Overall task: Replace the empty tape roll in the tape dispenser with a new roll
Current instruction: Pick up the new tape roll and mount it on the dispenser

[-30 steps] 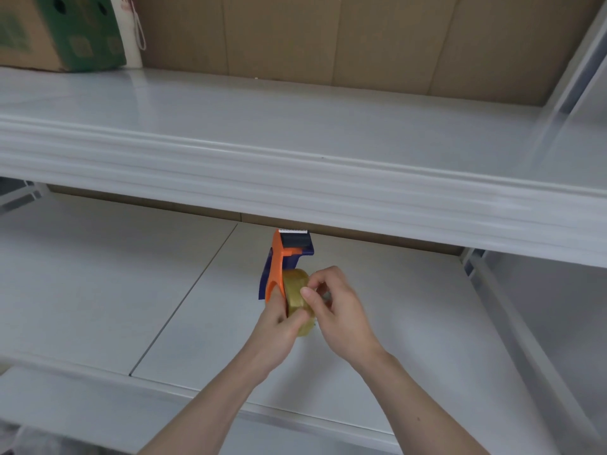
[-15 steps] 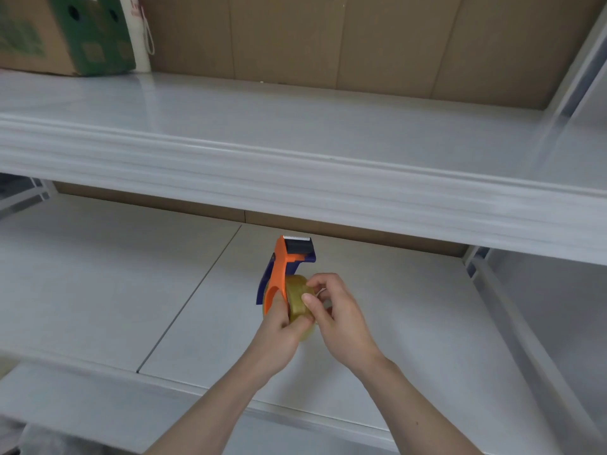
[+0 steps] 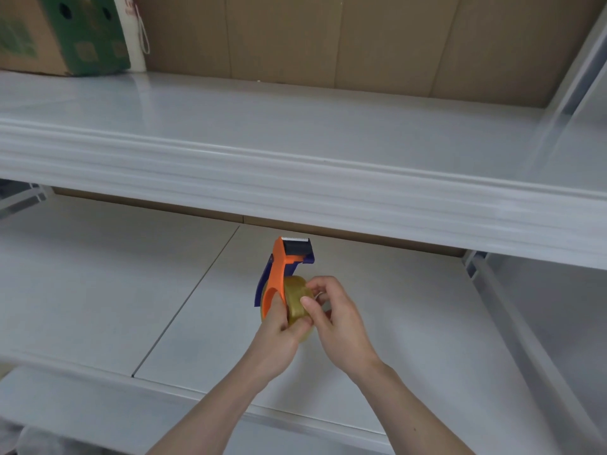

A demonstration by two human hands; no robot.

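Observation:
An orange and blue tape dispenser (image 3: 279,267) is held upright over the lower white shelf (image 3: 98,290), its toothed blade pointing up and away. A yellowish clear tape roll (image 3: 296,298) sits on the dispenser's hub. My left hand (image 3: 279,336) grips the dispenser from below, thumb on the orange frame, fingers under the roll. My right hand (image 3: 338,316) presses thumb and fingertips against the roll's right face and edge. The hub is hidden by the roll and my fingers.
The upper white shelf (image 3: 295,178) juts out just above the dispenser's blade. A brown and green cardboard box (image 3: 62,34) stands at its far left, beside a white bag (image 3: 134,34). A white upright post (image 3: 532,339) slants down on the right.
Both hands and the dispenser stay nearly in place. My right fingers have shifted a little on the roll's edge. The view has tilted slightly, showing more of the box.

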